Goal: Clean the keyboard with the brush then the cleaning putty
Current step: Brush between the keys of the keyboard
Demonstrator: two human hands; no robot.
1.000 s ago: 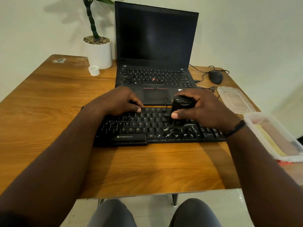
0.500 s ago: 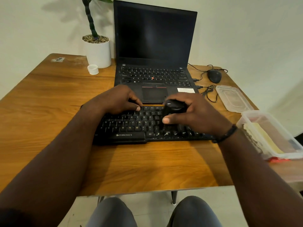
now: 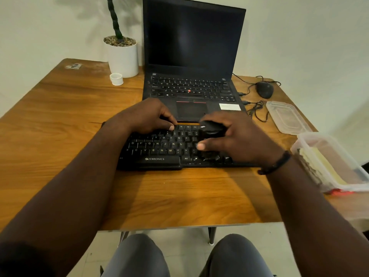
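Observation:
A black Zebronics keyboard (image 3: 159, 148) lies on the wooden desk (image 3: 60, 120) in front of the laptop. My right hand (image 3: 237, 138) is shut on a black brush (image 3: 211, 129) with a rounded handle, its bristles down on the right part of the keys. My left hand (image 3: 143, 116) rests curled on the keyboard's upper left edge, thumb on the top row, pressing it in place. The keyboard's right end is hidden under my right hand and wrist. I cannot make out the putty.
An open black laptop (image 3: 191, 56) stands behind the keyboard. A clear plastic box (image 3: 329, 162) and its lid (image 3: 287, 116) lie at the right. A wired mouse (image 3: 264, 89), a white plant pot (image 3: 122, 56) and a small white cap (image 3: 116, 78) sit further back.
My right hand has slid the brush leftward over the keys, from the right part toward the middle. My left hand has stayed on the keyboard's top edge.

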